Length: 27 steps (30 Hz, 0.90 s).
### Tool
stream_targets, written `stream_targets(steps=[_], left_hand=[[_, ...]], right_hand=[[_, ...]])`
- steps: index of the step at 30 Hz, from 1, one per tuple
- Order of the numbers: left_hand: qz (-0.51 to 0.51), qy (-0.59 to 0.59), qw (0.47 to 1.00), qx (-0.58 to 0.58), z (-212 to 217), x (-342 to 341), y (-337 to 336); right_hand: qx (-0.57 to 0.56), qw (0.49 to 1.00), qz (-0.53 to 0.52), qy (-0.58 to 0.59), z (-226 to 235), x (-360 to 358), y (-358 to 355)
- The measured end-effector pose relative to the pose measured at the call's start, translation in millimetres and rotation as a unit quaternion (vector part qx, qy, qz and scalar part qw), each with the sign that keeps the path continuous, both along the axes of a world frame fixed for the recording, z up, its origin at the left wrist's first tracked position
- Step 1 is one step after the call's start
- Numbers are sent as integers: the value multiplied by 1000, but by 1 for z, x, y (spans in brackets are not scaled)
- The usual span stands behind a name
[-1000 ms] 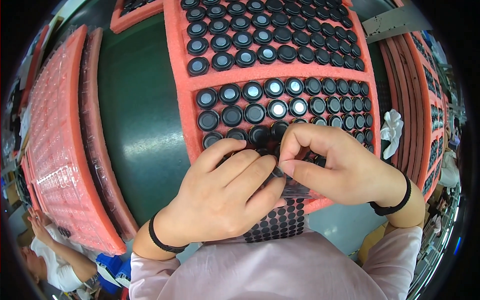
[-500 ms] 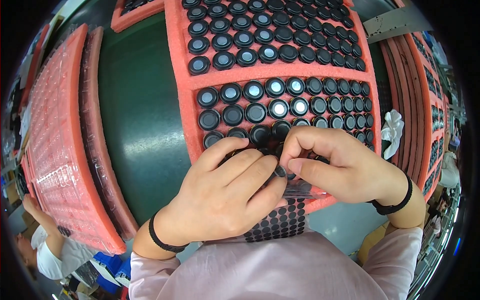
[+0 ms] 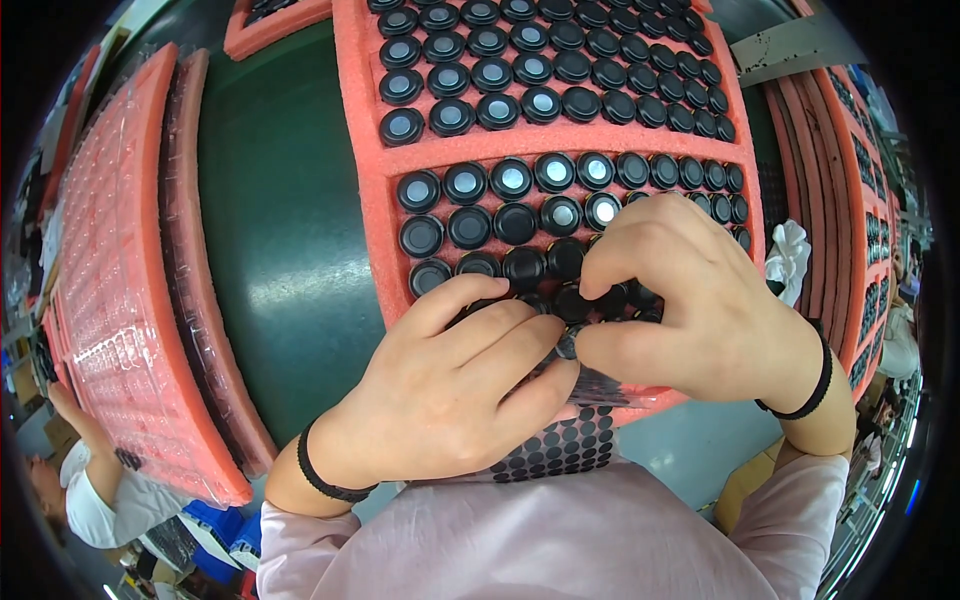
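A pink foam tray (image 3: 374,215) is filled with rows of black round caps (image 3: 470,229), several topped with a pale silvery disc. Over its near rows, my left hand (image 3: 450,385) has its fingers bent and closed on a clear sheet of black round stickers (image 3: 560,447), which hangs down against my front. My right hand (image 3: 690,300) is bent over the same rows, thumb and index finger apart around a black cap (image 3: 572,302). A small dark disc (image 3: 568,343) shows between the left fingertips and the right thumb. My hands hide the caps beneath them.
Plastic-wrapped pink foam trays (image 3: 130,270) lean at the left beside the dark green tabletop (image 3: 280,200). On the right are stacked foam sheets (image 3: 820,220), a crumpled white cloth (image 3: 788,262) and a grey metal plate (image 3: 795,50). Another person (image 3: 110,500) is at the lower left.
My right thumb and index finger have parted from their pinch, and the hand has shifted slightly up and right. My left hand has hardly moved.
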<state>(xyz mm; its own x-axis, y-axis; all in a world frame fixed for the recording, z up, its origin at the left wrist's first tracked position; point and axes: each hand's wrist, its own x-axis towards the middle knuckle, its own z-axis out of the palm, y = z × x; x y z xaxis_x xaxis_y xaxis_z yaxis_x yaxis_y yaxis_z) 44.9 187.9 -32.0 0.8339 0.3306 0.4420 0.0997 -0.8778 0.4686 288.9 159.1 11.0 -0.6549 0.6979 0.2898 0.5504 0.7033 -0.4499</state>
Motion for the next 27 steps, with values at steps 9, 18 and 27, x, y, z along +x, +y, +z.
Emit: stream_targets(steps=[9,18,27], left_hand=[[-6,-5,1000,-14,-3,1,-1],[-13,-6,999,-32,-3,1,-1],[-16,-7,999,-46,-5,4,-2]], right_hand=[[46,999,15,-14,-4,1,-1],[40,999,14,-14,-6,1,0],[43,999,17,-17,-6,1,-2]])
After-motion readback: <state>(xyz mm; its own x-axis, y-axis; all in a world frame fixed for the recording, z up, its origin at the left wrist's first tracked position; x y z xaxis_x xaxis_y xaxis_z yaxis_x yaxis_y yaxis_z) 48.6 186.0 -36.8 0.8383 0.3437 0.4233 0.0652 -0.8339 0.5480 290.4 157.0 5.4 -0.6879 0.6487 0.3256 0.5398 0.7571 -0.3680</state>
